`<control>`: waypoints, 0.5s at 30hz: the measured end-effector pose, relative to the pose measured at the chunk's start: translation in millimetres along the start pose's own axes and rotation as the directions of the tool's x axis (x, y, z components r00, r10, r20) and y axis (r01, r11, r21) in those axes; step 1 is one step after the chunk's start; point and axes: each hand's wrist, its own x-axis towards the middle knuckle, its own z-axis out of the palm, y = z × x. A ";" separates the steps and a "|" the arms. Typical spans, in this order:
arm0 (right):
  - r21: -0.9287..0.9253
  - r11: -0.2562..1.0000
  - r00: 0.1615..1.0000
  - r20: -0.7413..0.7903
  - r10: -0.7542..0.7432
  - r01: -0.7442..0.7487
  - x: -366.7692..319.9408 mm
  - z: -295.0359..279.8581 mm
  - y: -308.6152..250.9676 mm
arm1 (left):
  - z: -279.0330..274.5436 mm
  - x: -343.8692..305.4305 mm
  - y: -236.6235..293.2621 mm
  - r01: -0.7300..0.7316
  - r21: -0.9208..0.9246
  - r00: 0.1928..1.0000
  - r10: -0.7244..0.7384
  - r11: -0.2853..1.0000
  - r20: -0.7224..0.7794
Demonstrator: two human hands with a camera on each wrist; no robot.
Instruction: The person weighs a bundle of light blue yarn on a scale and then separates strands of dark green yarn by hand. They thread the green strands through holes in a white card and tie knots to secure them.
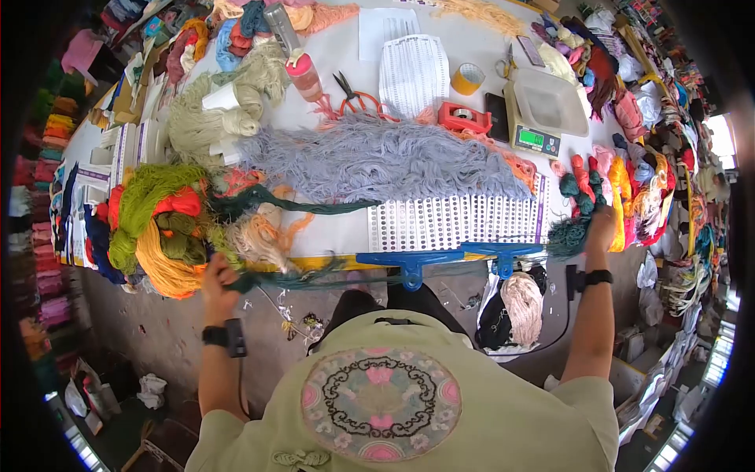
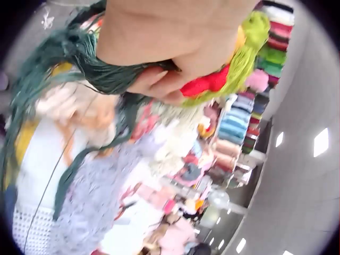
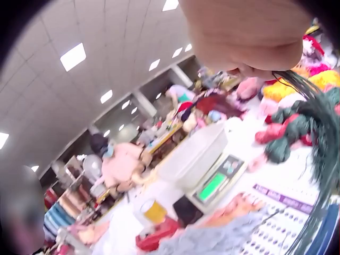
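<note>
My left hand [image 1: 219, 282], at the table's near left edge, grips a bundle of dark green thread [image 2: 103, 69]. Loose strands trail from it to the right along the edge. On the right side my right hand [image 1: 601, 230] holds the other part of the dark green thread [image 3: 321, 125], its strands hanging down past the fist. Between the hands lie two blue clips [image 1: 413, 263] at the table edge, below a dotted thread card [image 1: 456, 224]. A long dark green hank [image 1: 314, 208] stretches across the table behind the left hand.
A lavender-grey pile of thread [image 1: 385, 157] covers the middle. Green, red and yellow skeins [image 1: 161, 208] are heaped left. Toward the back right stand a digital scale [image 1: 535, 140] and a red tape dispenser [image 1: 464, 118]. Orange-handled scissors [image 1: 358, 98] lie behind the pile.
</note>
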 end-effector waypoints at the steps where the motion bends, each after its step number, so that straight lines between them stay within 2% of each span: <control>1: -0.260 0.923 0.956 -0.003 -0.294 0.283 -6.9 -21.0 -83.0 | 22.3 4.5 -25.6 0.140 0.027 0.973 -0.142 0.990 0.184; 2: 0.409 0.906 0.985 0.077 -0.156 0.111 -20.8 0.8 -120.3 | 60.9 -3.6 -49.8 0.297 0.001 0.941 -0.293 0.955 0.169; 3: 0.629 0.774 0.970 0.225 -0.096 -0.070 -35.9 33.8 -150.5 | 84.4 -3.3 -73.8 0.268 0.137 0.921 -0.295 0.954 0.256; 4: 0.421 0.860 0.847 0.532 0.022 -0.287 -40.6 -11.4 -239.8 | 103.6 2.7 -95.3 0.338 0.187 0.888 -0.379 0.922 0.261; 5: 0.602 0.799 0.902 0.348 -0.255 -0.006 -58.3 10.8 -265.9 | 129.8 3.3 -113.3 0.294 0.314 0.893 -0.377 0.903 0.246; 6: 0.540 0.835 0.828 0.513 -0.229 -0.103 -69.5 17.5 -302.9 | 141.6 13.2 -131.0 0.326 0.327 0.860 -0.422 0.887 0.288; 7: 0.530 0.847 0.822 0.504 -0.266 -0.051 -84.1 26.8 -331.4 | 159.4 19.2 -146.3 0.340 0.352 0.852 -0.444 0.872 0.277; 9: 0.534 0.846 0.737 0.577 -0.352 -0.014 -106.6 44.5 -375.5 | 174.7 44.1 -181.2 0.316 0.476 0.850 -0.467 0.821 0.242; 10: 0.555 0.832 0.705 0.594 -0.388 -0.011 -116.1 51.3 -393.5 | 179.7 54.3 -198.6 0.325 0.474 0.853 -0.470 0.818 0.227; 12: 0.596 0.803 0.620 0.630 -0.467 -0.001 -130.2 69.8 -414.9 | 189.2 69.7 -227.9 0.200 0.703 0.900 -0.411 0.683 0.143; 15: 0.640 0.768 0.563 0.624 -0.542 0.030 -142.2 93.3 -428.1 | 199.2 73.7 -252.8 0.176 0.741 0.928 -0.359 0.648 0.093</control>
